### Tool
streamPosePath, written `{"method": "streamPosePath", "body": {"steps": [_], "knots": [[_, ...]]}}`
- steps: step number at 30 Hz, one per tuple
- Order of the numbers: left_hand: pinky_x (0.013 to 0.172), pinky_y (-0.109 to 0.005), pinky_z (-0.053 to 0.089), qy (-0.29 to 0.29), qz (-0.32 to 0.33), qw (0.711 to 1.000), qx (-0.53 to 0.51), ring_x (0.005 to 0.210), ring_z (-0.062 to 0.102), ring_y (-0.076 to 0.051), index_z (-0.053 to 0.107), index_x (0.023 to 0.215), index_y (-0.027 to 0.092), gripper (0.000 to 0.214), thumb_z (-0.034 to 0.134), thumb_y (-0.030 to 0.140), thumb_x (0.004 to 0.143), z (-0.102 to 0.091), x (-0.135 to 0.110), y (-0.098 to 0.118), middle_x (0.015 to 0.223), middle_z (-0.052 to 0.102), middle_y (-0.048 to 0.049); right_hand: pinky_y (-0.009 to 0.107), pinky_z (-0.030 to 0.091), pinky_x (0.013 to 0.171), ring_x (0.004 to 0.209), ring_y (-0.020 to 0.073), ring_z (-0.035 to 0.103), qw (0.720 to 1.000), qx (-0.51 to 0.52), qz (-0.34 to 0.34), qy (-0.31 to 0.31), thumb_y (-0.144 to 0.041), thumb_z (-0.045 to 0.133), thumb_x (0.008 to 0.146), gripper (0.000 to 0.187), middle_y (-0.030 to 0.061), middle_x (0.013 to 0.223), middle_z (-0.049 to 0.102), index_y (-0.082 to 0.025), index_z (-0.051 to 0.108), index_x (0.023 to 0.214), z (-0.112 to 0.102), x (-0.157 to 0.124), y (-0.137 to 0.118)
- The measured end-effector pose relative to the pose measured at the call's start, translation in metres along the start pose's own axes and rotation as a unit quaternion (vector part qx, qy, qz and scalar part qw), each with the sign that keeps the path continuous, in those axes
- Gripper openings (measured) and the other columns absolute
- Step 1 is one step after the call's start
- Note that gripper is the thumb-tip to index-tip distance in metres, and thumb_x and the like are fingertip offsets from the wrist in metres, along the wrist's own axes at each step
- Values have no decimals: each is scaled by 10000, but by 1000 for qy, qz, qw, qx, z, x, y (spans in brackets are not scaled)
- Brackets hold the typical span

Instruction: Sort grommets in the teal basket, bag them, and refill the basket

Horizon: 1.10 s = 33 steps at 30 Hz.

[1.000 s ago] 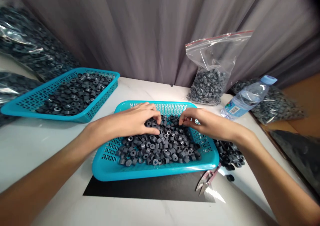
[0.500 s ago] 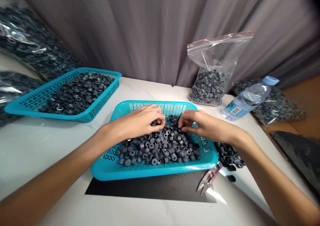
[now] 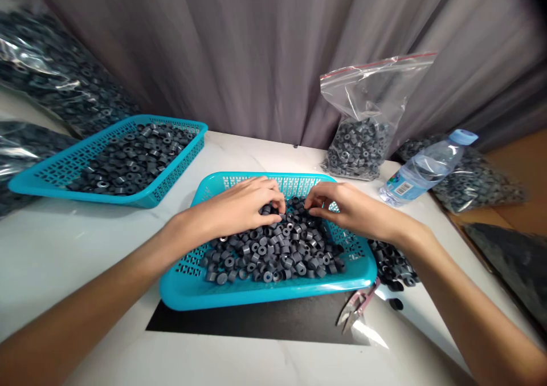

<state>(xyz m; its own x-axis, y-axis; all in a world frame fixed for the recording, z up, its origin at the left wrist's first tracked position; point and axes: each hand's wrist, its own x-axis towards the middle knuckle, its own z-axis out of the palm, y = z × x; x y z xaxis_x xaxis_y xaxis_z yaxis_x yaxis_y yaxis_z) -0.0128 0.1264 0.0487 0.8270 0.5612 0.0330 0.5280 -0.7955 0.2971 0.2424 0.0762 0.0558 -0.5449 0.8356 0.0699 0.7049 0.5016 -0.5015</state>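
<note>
Grey rings (image 3: 277,249) lie heaped below and between the curled fingers (image 3: 277,194).

From my remote station I register dark grey pieces (image 3: 277,252) in a turquoise basket (image 3: 265,295) with a cut-out lattice pattern. I read a white, grey-veined tabletop (image 3: 239,357), a black sheet (image 3: 256,321), a grey curtain (image 3: 239,49) and a light blue bottle cap (image 3: 462,137).

I've got smooth, plastic-looking rings (image 3: 278,250), a glossy plastic basket (image 3: 265,296), shiny film bag (image 3: 370,98), matt cloth curtain (image 3: 239,61).
</note>
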Motion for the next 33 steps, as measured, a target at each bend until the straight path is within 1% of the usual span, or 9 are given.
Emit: {"method": "streamPosePath", "body": {"steps": [4, 6, 10, 13, 17, 21, 24, 29, 33], "knots": [[923, -297, 435, -8, 0, 997, -73, 1073, 635, -186, 713, 1072, 262, 153, 645, 356, 972, -12, 0, -2, 1121, 712, 16, 306, 480, 781, 852, 180, 635, 999, 37, 5, 14, -212, 623, 977, 86, 46, 950, 712, -169, 681, 1025, 0, 0, -6], [879, -266, 453, -5, -6, 993, -120, 1013, 664, -159, 720, 1077, 259, 163, 641, 359, 975, -17, 0, 1, 1086, 741, 31, 302, 479, 764, 829, 175, 626, 996, 84, 14, 15, -318, 619, 996, 161, 38, 932, 705, -174, 676, 1038, 3, 2, -9], [793, -244, 467, 40, 4, 987, -158, 891, 687, -138, 742, 1042, 236, 162, 665, 349, 954, -21, 3, 12, 1003, 774, 31, 288, 453, 720, 784, 159, 582, 989, 143, 10, 24, -453, 561, 1020, 287, 14, 869, 671, -184, 660, 1006, 13, 5, -12], [800, -253, 477, 74, 1, 985, -155, 884, 693, -146, 748, 1023, 223, 157, 683, 333, 931, -21, 4, 18, 990, 781, 19, 279, 429, 707, 768, 148, 552, 991, 126, 7, 53, -432, 543, 1031, 285, 4, 843, 656, -181, 657, 959, 17, 7, -12], [838, -269, 486, 106, -30, 987, -115, 891, 694, -159, 745, 949, 196, 109, 664, 185, 877, -20, 4, 12, 937, 774, 10, 270, 412, 685, 740, 137, 559, 995, 74, 11, 71, -346, 570, 1021, 222, 3, 836, 680, -171, 669, 926, 13, 6, -12], [943, -295, 490, 66, -50, 991, -101, 1061, 692, -188, 721, 1128, 205, 249, 676, 221, 883, -18, 3, 3, 1141, 764, -14, 268, 426, 683, 736, 136, 585, 992, 87, 22, 87, -401, 586, 1014, 267, 4, 845, 702, -171, 704, 949, 7, 5, -11], [1002, -286, 487, 77, -20, 987, -136, 1144, 675, -181, 673, 1250, 228, 353, 701, 306, 907, -14, 4, 7, 1263, 729, -15, 273, 437, 695, 745, 139, 595, 989, 123, 17, 84, -470, 579, 1010, 328, 10, 881, 713, -178, 725, 980, 8, 6, -11], [860, -251, 553, 117, -14, 971, -208, 934, 737, -157, 702, 1130, 181, 227, 689, 276, 924, -8, 9, 17, 1037, 787, -28, 272, 464, 652, 701, 144, 588, 972, 217, 24, 85, -523, 611, 975, 373, 12, 797, 666, -167, 713, 931, 15, 10, -14], [861, -256, 573, 80, -20, 953, -293, 952, 754, -159, 653, 1201, 194, 290, 693, 277, 926, -8, 7, 15, 1006, 792, -22, 267, 481, 619, 690, 145, 588, 954, 282, 31, 96, -550, 672, 922, 385, 17, 783, 659, -167, 702, 909, 22, 13, -12]]}}
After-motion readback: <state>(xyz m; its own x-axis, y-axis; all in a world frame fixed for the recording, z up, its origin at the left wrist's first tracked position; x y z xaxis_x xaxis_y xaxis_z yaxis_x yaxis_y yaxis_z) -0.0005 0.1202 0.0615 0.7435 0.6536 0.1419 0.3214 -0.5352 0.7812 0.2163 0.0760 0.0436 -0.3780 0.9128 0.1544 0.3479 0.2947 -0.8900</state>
